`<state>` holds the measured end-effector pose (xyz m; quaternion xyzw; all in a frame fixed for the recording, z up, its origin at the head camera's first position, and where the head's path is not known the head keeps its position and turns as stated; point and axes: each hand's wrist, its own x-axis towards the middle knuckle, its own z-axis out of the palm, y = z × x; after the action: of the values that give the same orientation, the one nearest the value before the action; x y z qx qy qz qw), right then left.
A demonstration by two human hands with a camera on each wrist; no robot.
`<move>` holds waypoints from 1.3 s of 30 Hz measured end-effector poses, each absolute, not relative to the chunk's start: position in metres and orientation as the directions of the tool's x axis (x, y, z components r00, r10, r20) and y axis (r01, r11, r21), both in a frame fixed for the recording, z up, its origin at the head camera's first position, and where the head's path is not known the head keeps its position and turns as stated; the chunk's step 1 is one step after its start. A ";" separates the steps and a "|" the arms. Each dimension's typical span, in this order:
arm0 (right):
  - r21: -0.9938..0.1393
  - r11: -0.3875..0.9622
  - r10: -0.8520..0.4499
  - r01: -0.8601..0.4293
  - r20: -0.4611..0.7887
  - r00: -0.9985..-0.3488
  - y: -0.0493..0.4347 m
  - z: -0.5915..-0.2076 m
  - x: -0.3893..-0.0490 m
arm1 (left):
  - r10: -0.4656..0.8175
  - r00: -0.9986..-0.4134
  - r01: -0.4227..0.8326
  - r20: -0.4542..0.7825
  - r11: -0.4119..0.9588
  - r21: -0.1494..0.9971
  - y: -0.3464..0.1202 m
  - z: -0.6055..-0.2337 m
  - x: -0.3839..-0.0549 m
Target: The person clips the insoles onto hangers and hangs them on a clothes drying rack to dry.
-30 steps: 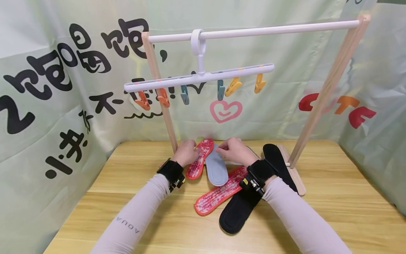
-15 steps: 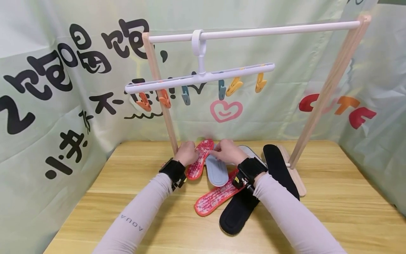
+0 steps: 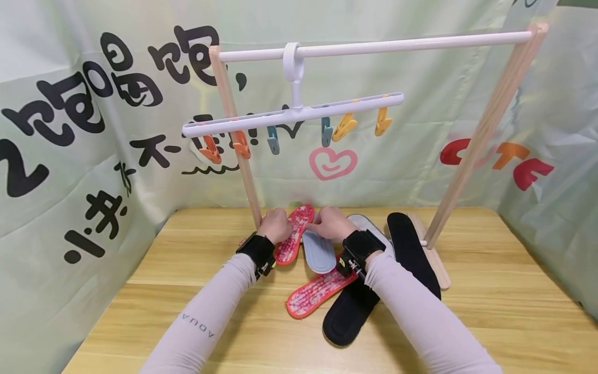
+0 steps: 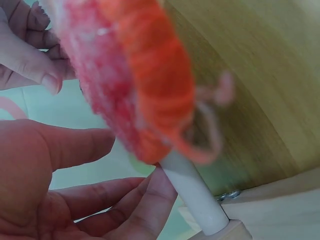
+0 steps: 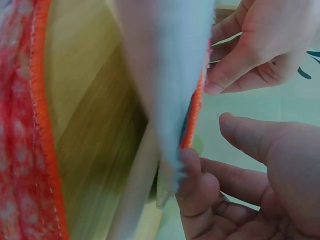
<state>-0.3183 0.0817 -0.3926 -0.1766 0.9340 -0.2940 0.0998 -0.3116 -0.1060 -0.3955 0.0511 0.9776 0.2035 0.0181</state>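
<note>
Several insoles lie on the table beneath the rack. In the head view, my left hand is at the left edge of an upper red patterned insole. In the left wrist view, its thumb and fingers stand apart around the insole's end, fingertips at the orange rim. My right hand is over the far end of a light grey insole. The right wrist view shows its thumb held away, with a fingertip at the insoles' edge. A second red insole lies nearer, partly over a black insole.
Another grey insole and black insole lie to the right. Above, a white hanger with orange, blue and yellow clothespins hangs from a rod on wooden posts. Printed cloth stands behind.
My right hand has moved left and slightly lower toward the upper red insole, uncovering more of the grey insole at right. The left hand has barely moved.
</note>
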 end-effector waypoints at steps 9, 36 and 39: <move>-0.557 0.769 -0.405 -0.314 -0.044 -0.913 0.078 -0.398 -0.319 | 0.072 -0.996 0.044 -0.057 0.919 0.392 -0.102 -0.396 -0.314; -0.528 0.776 -0.421 -0.344 -0.028 -0.907 0.071 -0.404 -0.326 | 0.098 -0.995 0.085 -0.018 0.932 0.353 -0.102 -0.398 -0.314; -0.528 0.773 -0.426 -0.351 -0.023 -0.904 0.071 -0.406 -0.327 | 0.094 -0.995 0.080 -0.023 0.933 0.351 -0.102 -0.398 -0.313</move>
<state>-0.3265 0.0712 -0.4060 -0.2069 0.9389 -0.2658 0.0707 -0.3133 -0.1016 -0.3976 0.0443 0.9829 0.1778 0.0195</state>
